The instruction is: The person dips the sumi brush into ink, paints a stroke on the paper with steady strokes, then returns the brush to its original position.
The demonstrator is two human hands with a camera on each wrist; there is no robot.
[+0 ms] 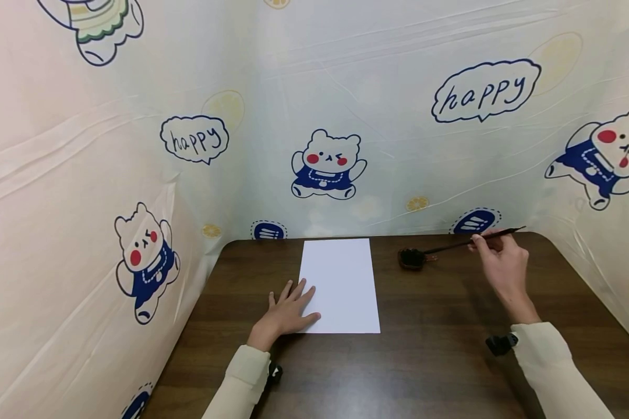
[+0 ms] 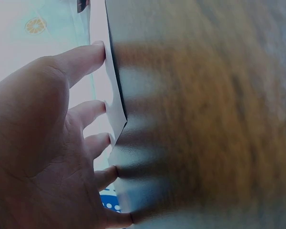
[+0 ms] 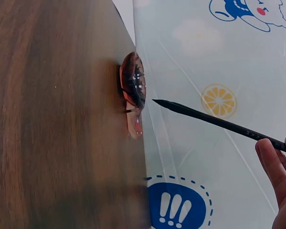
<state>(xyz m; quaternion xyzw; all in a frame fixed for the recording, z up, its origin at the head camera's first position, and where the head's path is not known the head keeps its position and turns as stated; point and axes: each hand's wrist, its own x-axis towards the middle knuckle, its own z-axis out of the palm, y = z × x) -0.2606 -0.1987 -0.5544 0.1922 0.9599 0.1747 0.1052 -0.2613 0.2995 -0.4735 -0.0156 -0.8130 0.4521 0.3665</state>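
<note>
A white sheet of paper (image 1: 340, 285) lies on the dark wooden table. My left hand (image 1: 285, 314) rests with spread, straight fingers over its lower left edge; the left wrist view shows the thumb and fingertips touching down along the paper (image 2: 115, 102) and table. On the right, my right hand (image 1: 505, 267) pinches a black writing brush (image 1: 453, 247) by its handle, the dark pointed tip aimed left. Below that tip sits a small reddish-brown inkstone (image 1: 411, 259) with a black hollow. In the right wrist view the brush (image 3: 209, 118) tip hangs apart from the inkstone (image 3: 132, 81).
A pale printed cloth (image 1: 330, 87) with cartoon bears rises behind the table (image 1: 346, 378) and along both sides. Dark wrist devices (image 1: 500, 344) are worn at both cuffs. The inkstone stands right of the paper, near the back edge.
</note>
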